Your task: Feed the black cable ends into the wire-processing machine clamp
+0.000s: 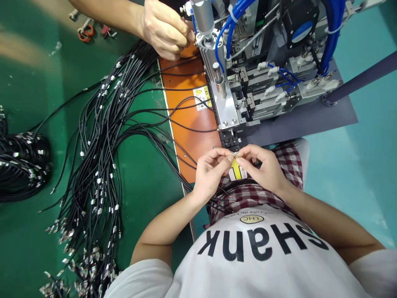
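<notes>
My left hand (214,169) and my right hand (260,165) meet fingertip to fingertip in front of the machine (228,111). Both pinch the small pale, thin wires (235,154) of a cable end; most of it hides behind my fingers. Just below the hands is a yellow-and-white label (238,170). Black cables (164,145) run from the left, under my left wrist, and their stripped ends lie over my lap. Other cables cross the orange plate (186,136) into the machine's edge.
Another person's hand (167,31) is closed near the machine's far left side. A large bundle of black cables (105,124) with silvery ends spreads over the green table (139,219). A coiled cable bundle (23,165) lies far left. Blue air hoses (333,37) rise from the machine.
</notes>
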A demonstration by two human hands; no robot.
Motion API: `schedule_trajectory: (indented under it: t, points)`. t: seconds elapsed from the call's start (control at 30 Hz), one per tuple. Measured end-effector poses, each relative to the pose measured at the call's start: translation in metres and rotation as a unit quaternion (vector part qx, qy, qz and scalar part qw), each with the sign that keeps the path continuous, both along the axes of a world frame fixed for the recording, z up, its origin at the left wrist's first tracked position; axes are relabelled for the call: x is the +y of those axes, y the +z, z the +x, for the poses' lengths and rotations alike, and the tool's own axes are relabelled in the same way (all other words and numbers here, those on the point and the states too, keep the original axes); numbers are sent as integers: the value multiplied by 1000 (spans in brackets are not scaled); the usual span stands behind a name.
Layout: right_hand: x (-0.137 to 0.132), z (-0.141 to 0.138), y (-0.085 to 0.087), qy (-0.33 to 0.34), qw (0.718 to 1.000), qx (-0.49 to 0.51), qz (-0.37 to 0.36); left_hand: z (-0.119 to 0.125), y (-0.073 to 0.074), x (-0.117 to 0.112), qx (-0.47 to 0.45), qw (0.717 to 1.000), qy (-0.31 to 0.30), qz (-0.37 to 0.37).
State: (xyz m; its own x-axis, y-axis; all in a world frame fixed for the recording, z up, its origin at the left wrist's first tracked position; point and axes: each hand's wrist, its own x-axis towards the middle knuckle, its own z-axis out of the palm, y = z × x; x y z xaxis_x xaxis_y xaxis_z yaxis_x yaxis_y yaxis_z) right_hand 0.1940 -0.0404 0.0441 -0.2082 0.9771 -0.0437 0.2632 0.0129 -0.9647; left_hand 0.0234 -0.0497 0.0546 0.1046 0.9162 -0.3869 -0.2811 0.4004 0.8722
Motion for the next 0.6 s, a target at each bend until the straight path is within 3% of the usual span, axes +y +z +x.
schedule_trajectory:
  t: [0.37, 0.6]
  points:
    - [-1, -2, -1, -11, 999, -3, 34, -2, -2, 1, -7, 1000, -13, -23]
    - [15, 13, 2, 33, 990, 84, -104, -4, -4, 1, -2, 999, -41, -14]
